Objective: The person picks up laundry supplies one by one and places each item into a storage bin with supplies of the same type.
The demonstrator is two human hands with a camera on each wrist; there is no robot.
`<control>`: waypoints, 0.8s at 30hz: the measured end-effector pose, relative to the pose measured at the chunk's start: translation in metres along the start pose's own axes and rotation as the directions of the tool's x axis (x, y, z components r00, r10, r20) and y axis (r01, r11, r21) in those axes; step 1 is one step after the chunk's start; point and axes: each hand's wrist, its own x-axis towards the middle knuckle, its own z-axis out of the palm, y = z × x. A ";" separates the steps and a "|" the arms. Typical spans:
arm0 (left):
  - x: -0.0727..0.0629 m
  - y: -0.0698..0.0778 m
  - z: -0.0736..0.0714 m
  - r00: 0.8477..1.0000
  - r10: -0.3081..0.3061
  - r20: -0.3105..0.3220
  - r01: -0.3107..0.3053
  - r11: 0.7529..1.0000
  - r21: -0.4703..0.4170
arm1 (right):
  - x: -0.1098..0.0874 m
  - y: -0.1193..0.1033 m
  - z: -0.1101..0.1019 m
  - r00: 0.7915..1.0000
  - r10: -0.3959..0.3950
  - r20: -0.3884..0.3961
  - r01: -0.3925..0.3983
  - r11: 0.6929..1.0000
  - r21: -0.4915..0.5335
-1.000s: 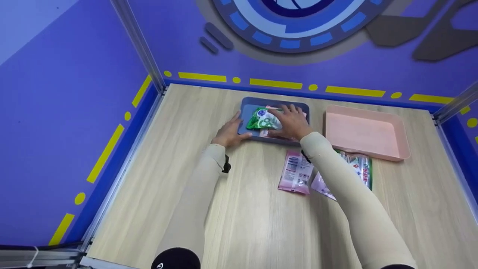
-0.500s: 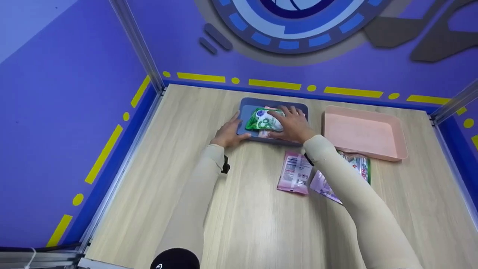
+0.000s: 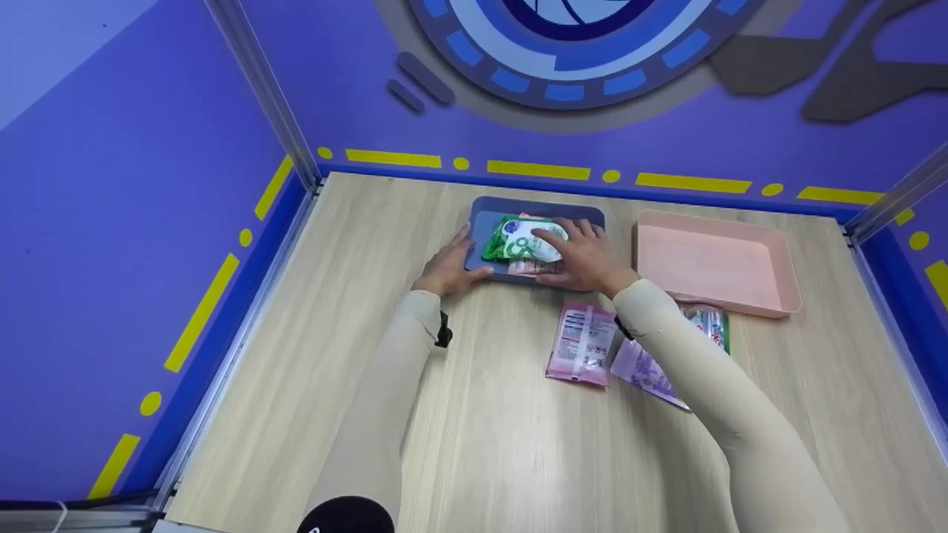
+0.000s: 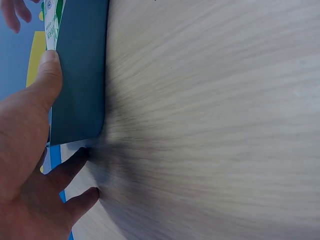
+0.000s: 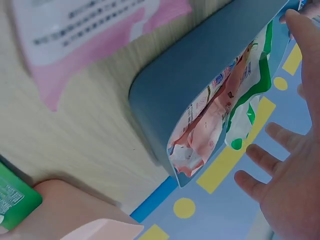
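A blue-grey tray [image 3: 485, 222] stands near the back of the table. Inside lies a green-and-white packet [image 3: 527, 241] on top of pink packets [image 3: 523, 267]. My left hand [image 3: 446, 268] is at the tray's left end, its thumb resting on the rim. In the left wrist view, the other fingers [image 4: 70, 167] are spread outside the tray, with two fingertips near the tabletop. My right hand [image 3: 587, 255] is over the tray's right half, fingers spread. The right wrist view shows it apart from the green-and-white packet [image 5: 252, 92], holding nothing.
To the right stands a pink tray [image 3: 707, 259]. In front of the trays lie a pink packet [image 3: 581, 344], a purple packet [image 3: 648, 372] and a green-edged packet [image 3: 712, 324], the last two partly hidden by the right sleeve. Blue panels [image 3: 415, 133] border the table.
My right hand has drawn slightly back toward the near right, uncovering more of the green-and-white packet. The left hand stays at the tray's end. The head view has shifted a little.
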 end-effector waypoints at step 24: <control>-0.002 0.003 0.001 1.000 -0.012 -0.013 0.012 1.000 -0.002 | -0.058 -0.006 0.002 0.998 -0.065 -0.024 0.066 0.996 0.065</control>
